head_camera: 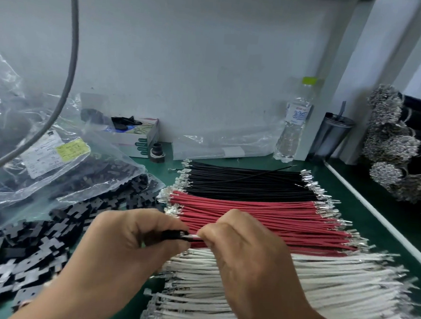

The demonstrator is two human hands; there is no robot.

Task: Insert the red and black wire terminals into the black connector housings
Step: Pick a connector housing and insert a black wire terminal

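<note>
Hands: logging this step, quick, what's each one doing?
Left hand: grips a black connector housing.
Right hand: pinches a wire terminal at the housing.

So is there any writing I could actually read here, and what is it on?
None can be read.
Water bottle label: blue characters, too blurred.
Yellow sticker on the plastic bag of connector housings: print too small.
White sheet beside that sticker: blurred.
White box: green marks, unreadable.

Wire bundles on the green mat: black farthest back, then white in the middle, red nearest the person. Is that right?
No. The head view shows the red wires in the middle and the white wires nearest the person. The black wires do lie farthest back.
</note>
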